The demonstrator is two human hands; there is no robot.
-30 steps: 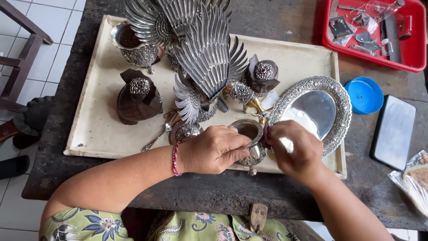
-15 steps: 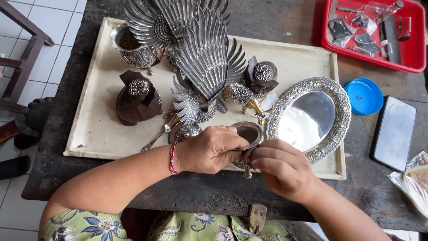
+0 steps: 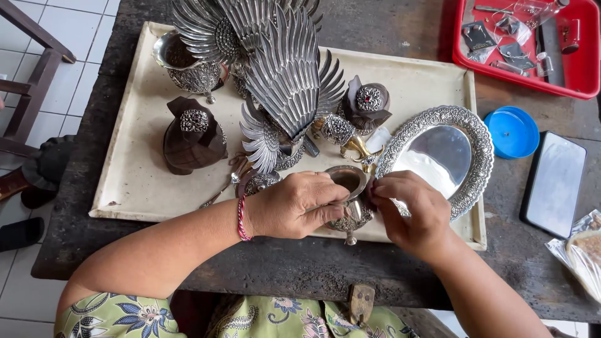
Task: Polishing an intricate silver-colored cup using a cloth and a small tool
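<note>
Over a cream tray (image 3: 134, 181), the left hand (image 3: 294, 206) wraps closed around a small silver cup (image 3: 350, 197); the right hand (image 3: 410, 213) pinches its rim with closed fingertips.

Two hands, left (image 3: 294, 205) and right (image 3: 410, 213), were in view. There were two small silver cups, one held (image 3: 350, 194) and one at the cream tray's far corner (image 3: 184, 66). Two dark brown ornaments with silver tops (image 3: 193, 134) (image 3: 368, 103) stood there, with one silver winged bird (image 3: 285, 81), one oval silver dish (image 3: 441, 153), one blue lid (image 3: 512, 131), one red tray (image 3: 582, 69) and one phone (image 3: 554, 181).
</note>
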